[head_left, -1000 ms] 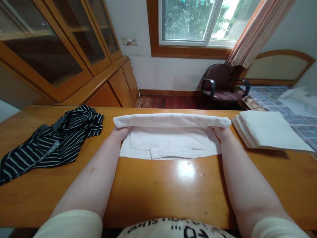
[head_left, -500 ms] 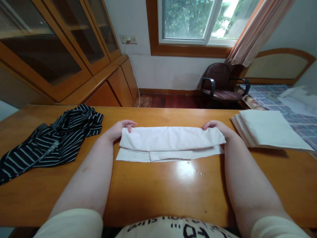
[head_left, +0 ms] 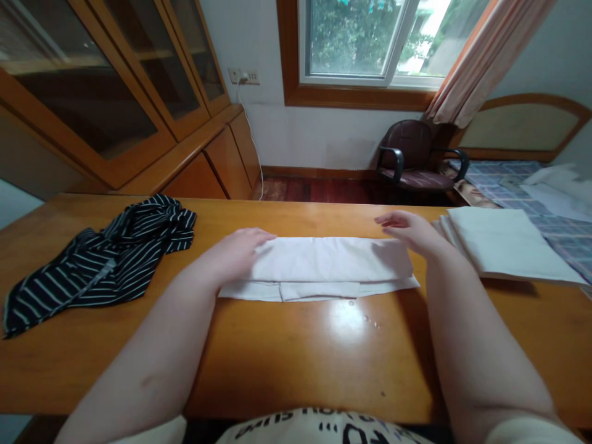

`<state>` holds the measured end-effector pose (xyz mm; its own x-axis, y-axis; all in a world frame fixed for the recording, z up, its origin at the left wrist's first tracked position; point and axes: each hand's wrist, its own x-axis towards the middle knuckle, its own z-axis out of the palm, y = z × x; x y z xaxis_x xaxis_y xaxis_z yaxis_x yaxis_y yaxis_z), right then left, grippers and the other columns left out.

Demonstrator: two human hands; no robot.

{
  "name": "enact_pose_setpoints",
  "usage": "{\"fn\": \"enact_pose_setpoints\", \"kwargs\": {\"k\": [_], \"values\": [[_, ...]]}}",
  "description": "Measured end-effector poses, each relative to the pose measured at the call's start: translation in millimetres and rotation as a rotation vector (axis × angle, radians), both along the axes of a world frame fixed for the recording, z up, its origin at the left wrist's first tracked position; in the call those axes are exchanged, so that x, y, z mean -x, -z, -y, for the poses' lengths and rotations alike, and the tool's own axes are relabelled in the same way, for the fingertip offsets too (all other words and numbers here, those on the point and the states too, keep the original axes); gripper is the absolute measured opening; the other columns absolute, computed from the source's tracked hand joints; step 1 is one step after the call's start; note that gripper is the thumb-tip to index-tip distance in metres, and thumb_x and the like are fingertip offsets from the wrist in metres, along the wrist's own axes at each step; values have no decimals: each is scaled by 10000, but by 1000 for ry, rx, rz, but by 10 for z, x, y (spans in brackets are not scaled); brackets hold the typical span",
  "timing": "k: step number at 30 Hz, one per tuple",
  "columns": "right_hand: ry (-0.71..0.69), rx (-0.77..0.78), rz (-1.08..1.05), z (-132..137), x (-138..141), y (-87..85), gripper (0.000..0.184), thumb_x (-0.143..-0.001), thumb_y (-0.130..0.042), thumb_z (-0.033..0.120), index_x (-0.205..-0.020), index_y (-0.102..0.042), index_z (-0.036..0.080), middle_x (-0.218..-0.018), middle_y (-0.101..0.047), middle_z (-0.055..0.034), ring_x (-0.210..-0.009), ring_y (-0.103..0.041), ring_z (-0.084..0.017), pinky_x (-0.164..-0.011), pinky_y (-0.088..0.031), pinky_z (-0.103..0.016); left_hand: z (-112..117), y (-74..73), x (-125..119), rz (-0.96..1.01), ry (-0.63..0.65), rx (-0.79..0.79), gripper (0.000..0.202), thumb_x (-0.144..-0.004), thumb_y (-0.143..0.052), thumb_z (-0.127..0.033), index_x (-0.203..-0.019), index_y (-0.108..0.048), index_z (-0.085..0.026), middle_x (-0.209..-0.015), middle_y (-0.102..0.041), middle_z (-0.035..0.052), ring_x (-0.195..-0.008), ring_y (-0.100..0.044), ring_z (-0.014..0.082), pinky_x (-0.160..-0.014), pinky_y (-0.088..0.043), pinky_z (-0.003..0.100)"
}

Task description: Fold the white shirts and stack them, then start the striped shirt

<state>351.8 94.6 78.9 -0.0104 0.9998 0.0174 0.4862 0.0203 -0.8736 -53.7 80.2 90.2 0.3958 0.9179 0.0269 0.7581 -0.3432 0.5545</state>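
A white cloth (head_left: pixel 324 259), folded into a long narrow strip, lies across the middle of the wooden table. Its upper fold covers most of a lower layer, which shows along the near edge. My left hand (head_left: pixel 238 253) rests over the cloth's left end with the fingers stretched out flat, hiding that corner. Above the far right corner hovers my right hand (head_left: pixel 402 228), fingers apart and holding nothing; its shadow falls on the cloth.
A crumpled black garment with white stripes (head_left: pixel 106 253) lies on the table (head_left: pixel 296 357) at left. At right sits a stack of folded white cloth (head_left: pixel 509 240). Beyond the table are a glass-door cabinet (head_left: pixel 180 132), an armchair (head_left: pixel 411 154) and a bed (head_left: pixel 513 179).
Both hands have let go of the cloth's far corners. The left hand has moved right onto the cloth; the right hand has lifted off. The upper fold now lies flat.
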Motion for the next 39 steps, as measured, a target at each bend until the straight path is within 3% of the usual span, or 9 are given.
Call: {"fn": "enact_pose_setpoints", "kwargs": {"k": [2,4,6,9,15,20,26,31,39], "values": [[-292,15,192,138,397,-43,214,-733,-644,250,-935,-707,215,-945,-716,-59,-884,-652,-225,-815,-499,-352,403,82,-428,-153,133,-97,432,-777,-531,-183,-1192,-642,-232,-1289,-601,91,-1251,-488,286,-1069,-337,433],[-450,-88,409,315,756,-17,256,-775,-599,230,-1013,-694,214,-1015,-706,-66,-920,-643,-227,-852,-483,-364,806,277,-803,-261,267,-139,496,-826,-486,-195,-1320,-535,-185,-1399,-498,131,-1287,-451,284,-1062,-343,446],[-566,-250,570,481,987,71,281,-781,-592,208,-1048,-678,183,-1080,-687,-99,-995,-620,-244,-894,-461,-374,1103,506,-1039,-318,350,-178,559,-865,-494,-315,-1396,-439,-150,-1447,-433,153,-1338,-382,295,-1085,-311,470],[-596,-403,696,621,1082,279,333,-797,-613,260,-1118,-645,175,-1170,-653,-113,-1068,-585,-257,-927,-435,-391,1279,749,-1140,-387,308,-216,649,-884,-468,-459,-1451,-353,-166,-1488,-373,144,-1402,-260,305,-1117,-242,521],[-479,-548,810,600,1007,575,254,-911,-480,224,-1097,-648,182,-1103,-689,-98,-980,-613,-242,-839,-449,-381,1250,819,-1106,-390,273,-162,680,-884,-432,-528,-1463,-336,-184,-1500,-354,126,-1399,-260,314,-1120,-193,569],[-531,-650,747,651,936,451,232,-903,-491,232,-1058,-661,201,-1032,-708,-92,-913,-623,-222,-801,-449,-362,1271,823,-1115,-365,232,-171,651,-878,-438,-525,-1452,-362,-227,-1483,-389,121,-1371,-298,339,-1096,-191,594],[-775,-540,681,691,896,362,154,-825,-577,244,-937,-680,217,-938,-681,-69,-853,-590,-201,-783,-443,-334,1281,771,-1109,-368,222,-164,633,-867,-473,-516,-1413,-420,-201,-1381,-499,170,-1167,-501,325,-922,-409,497],[-790,-494,669,653,901,405,172,-760,-604,193,-920,-665,210,-929,-645,-65,-856,-569,-201,-810,-425,-336,1260,616,-1028,-349,297,-271,275,-915,-439,-253,-1110,-625,-199,-1051,-657,101,-954,-579,234,-815,-449,378],[-857,-461,740,699,971,369,146,-767,-562,126,-862,-626,218,-827,-616,-32,-812,-553,-184,-772,-383,-312,927,622,-941,-357,219,-298,162,-893,-454,-154,-944,-595,-214,-904,-617,57,-881,-542,222,-765,-437,376]]}}
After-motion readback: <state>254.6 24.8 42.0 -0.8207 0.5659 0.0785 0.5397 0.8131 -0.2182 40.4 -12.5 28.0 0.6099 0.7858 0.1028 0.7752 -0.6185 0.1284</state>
